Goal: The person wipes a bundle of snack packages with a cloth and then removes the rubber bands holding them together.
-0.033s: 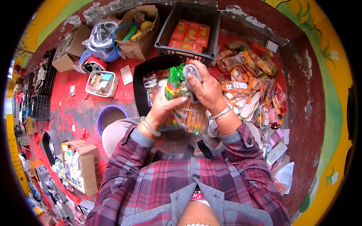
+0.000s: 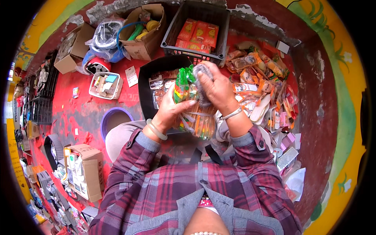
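Observation:
My left hand (image 2: 170,109) grips a clear plastic packet bundle (image 2: 200,124) with a green and yellow top, held upright over my lap. Its contents look long, thin and orange-brown; a pale band crosses it. A grey fuzzy cloth (image 2: 200,81) is bunched in my right hand (image 2: 221,91), whose fingers are closed round it. The cloth presses against the bundle's upper right side and hides part of it. Just behind my hands stands a black open box (image 2: 150,67) with several dark flat packets inside.
A heap of orange-and-clear packets (image 2: 258,84) lies to the right. At the back are a dark crate (image 2: 168,51) of red boxes and a cardboard box (image 2: 141,47). On the left stand a white basket (image 2: 103,94), a purple basin (image 2: 105,122) and another cardboard box (image 2: 93,172).
My right hand and the cloth have shifted slightly to the right along the bundle. My left hand stays nearly where it was, still holding the bundle.

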`<state>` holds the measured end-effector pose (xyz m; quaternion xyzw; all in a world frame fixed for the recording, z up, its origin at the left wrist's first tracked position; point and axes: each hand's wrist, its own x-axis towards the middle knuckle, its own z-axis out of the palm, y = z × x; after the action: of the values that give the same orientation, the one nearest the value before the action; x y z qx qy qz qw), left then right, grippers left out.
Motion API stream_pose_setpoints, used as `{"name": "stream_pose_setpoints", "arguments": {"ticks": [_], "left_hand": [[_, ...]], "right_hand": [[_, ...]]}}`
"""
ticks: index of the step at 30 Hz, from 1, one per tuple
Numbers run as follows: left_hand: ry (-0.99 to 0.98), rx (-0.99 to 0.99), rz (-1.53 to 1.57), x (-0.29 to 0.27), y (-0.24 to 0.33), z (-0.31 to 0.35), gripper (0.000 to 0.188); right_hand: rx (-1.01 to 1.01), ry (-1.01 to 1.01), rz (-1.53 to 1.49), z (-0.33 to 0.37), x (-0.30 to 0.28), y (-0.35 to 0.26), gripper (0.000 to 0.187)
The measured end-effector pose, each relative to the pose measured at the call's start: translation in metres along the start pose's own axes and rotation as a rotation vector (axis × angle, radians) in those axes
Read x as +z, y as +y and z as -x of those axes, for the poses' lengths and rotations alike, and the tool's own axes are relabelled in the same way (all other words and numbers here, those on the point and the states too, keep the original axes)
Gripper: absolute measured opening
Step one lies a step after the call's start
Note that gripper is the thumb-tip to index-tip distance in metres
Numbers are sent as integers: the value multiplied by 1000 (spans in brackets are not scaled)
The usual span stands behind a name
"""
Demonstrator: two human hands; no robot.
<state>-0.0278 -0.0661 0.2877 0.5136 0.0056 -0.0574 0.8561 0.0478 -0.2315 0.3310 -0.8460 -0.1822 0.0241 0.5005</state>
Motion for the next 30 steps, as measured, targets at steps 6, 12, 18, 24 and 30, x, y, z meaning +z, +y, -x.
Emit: {"name": "stream_pose_setpoints", "arguments": {"ticks": [6, 12, 18, 24, 30], "left_hand": [[-1, 99, -102, 11, 8, 1, 62], [86, -16, 272, 2, 15, -4, 48], [35, -97, 512, -9, 0, -6, 49], [6, -147, 535, -5, 6, -7, 44], [7, -241, 582, -12, -2, -5, 48]], "right_hand": [[151, 238, -416, -24, -19, 59, 25], [270, 266, -925, -24, -61, 42, 32], [319, -101, -987, -12, 3, 37, 44], [160, 70, -889, -5, 15, 28, 52], [18, 118, -784, -6, 18, 25, 45]]}}
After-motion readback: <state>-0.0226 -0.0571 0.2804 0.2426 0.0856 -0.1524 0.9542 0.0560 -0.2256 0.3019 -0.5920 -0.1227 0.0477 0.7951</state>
